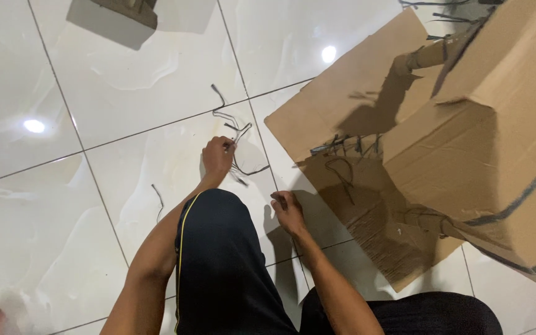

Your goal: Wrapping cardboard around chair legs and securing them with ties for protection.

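Left hand (218, 155) pinches thin strips (237, 133); right hand (288, 211) on floor (63, 205).

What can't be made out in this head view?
- Left hand: its fingers curl around thin dark strips on the white tiled floor; the grip itself is hidden.
- Right hand: whether it holds anything is too small to tell.
- Large brown cardboard box: cut off by the right edge; the inside is shadowed.
- Dark object at the top: cropped by the frame.
- Bottom-left corner: a blurred smear.

The cardboard box (497, 142) runs off the right edge (top too), and the left hand's (217, 155) fingertips are too small to read.
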